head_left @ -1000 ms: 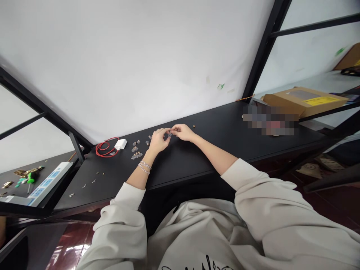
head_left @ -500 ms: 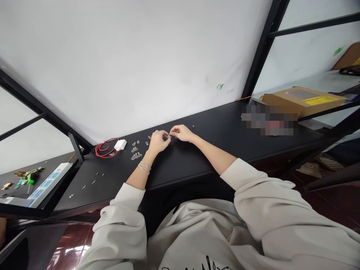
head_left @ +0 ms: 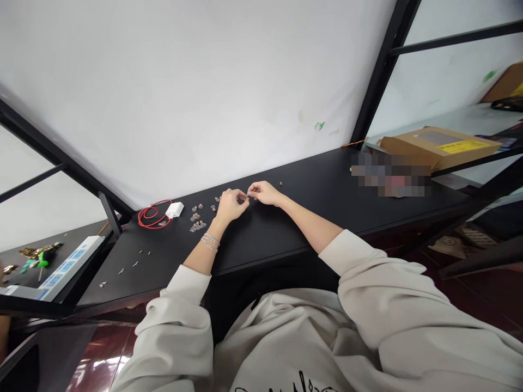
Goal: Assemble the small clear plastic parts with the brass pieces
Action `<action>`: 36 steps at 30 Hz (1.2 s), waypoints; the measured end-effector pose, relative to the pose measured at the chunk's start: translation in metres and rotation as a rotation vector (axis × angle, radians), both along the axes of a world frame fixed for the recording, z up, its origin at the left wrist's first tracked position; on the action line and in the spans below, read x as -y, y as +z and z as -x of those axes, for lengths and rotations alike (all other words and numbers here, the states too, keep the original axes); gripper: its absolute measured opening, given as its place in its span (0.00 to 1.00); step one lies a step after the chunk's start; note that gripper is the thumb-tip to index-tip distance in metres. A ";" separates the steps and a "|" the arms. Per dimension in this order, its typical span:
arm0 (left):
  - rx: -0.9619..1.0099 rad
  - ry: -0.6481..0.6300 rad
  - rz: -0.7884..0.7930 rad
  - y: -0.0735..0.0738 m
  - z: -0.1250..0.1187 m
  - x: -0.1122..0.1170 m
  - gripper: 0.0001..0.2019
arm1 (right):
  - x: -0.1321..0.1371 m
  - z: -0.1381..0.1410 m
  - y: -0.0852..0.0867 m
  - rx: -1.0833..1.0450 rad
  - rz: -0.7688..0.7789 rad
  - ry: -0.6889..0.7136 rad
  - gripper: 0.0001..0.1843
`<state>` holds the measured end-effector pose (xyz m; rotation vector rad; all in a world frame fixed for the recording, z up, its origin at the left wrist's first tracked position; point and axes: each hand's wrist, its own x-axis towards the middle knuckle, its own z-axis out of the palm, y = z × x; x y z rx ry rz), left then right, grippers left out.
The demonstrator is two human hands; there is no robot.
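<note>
Small clear part (head_left: 247,196) is pinched between the fingertips of both hands, just over the black tabletop (head_left: 302,218); from where I stand it's too tiny to make out its shape. The left hand (head_left: 232,206), a silvery bracelet (head_left: 210,243) at its wrist, grips with thumb and fingers; the right hand (head_left: 265,193) closes on the part from the other side, fingers bunched. Near the left hand lie several loose clear pieces (head_left: 198,226), with a white adapter (head_left: 175,210) and its looped red cable (head_left: 139,218) beyond them. One little brownish bit (head_left: 280,184) rests past the right hand.
</note>
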<state>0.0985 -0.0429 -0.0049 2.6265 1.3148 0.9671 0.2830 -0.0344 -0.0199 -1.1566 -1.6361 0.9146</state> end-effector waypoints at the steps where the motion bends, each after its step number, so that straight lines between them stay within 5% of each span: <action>1: 0.002 -0.002 -0.002 0.000 0.000 0.000 0.02 | 0.000 0.000 0.001 -0.003 0.005 0.004 0.05; 13: 0.046 -0.004 0.016 0.002 0.006 0.000 0.03 | -0.003 -0.026 0.014 -0.145 0.048 -0.233 0.06; 23: 0.082 0.000 0.009 0.004 0.008 0.000 0.08 | 0.006 -0.001 0.009 -0.102 0.043 -0.029 0.07; 36: 0.238 0.039 0.128 0.001 0.007 -0.004 0.07 | 0.005 -0.002 0.008 -0.028 0.031 -0.056 0.07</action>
